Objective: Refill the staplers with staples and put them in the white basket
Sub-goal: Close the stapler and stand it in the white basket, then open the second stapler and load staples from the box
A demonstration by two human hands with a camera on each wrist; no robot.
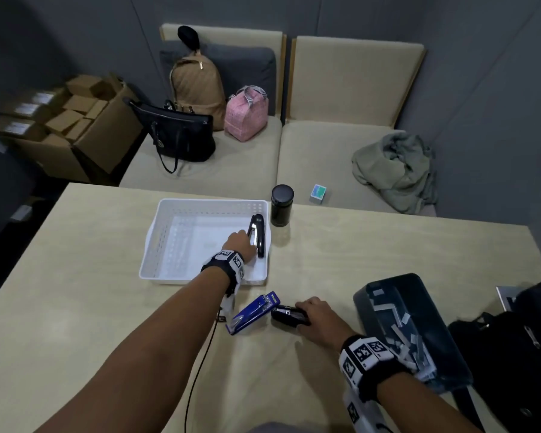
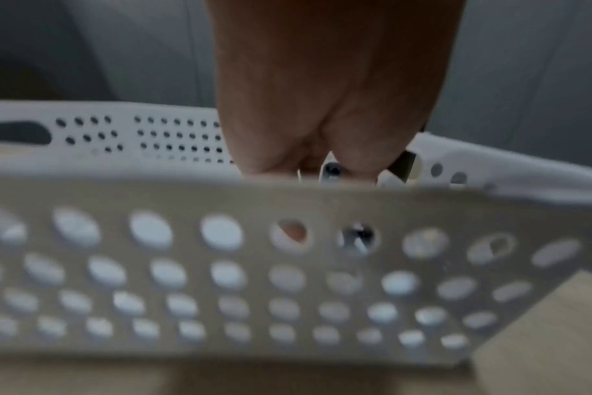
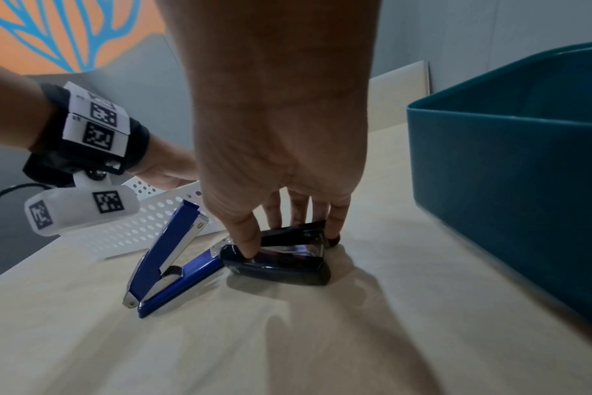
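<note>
The left hand [image 1: 238, 242] was reached into the white basket [image 1: 156, 245], at the centre of the head view, its fingers at a black stapler [image 1: 257, 234] lying along the basket's right wall; whether the stapler was gripped or only touched could not be told, since the left wrist view was blocked by the basket's near wall. This stapler's long axis ran up and down the frame, one rounded end toward the top. The right hand [image 1: 317, 317] was closed on a second black stapler [image 1: 289, 315] on the bench [image 1: 75, 307], thumb on one side, fingers on the other. Its long axis lay nearly left to right in the frame, one end protruding leftward from the hand. A blue stapler [image 1: 253, 312] — hinged open, its top arm raised — lay just left of it, running from lower left to upper right. In the right wrist view the two appeared to touch.

Risks, as judged: the blue stapler could be dragged or knocked shut when the black one is lifted — the two lay so close. Loose strips in the dark tray [image 1: 444, 339] at lower right could be scattered by the right forearm.
</note>
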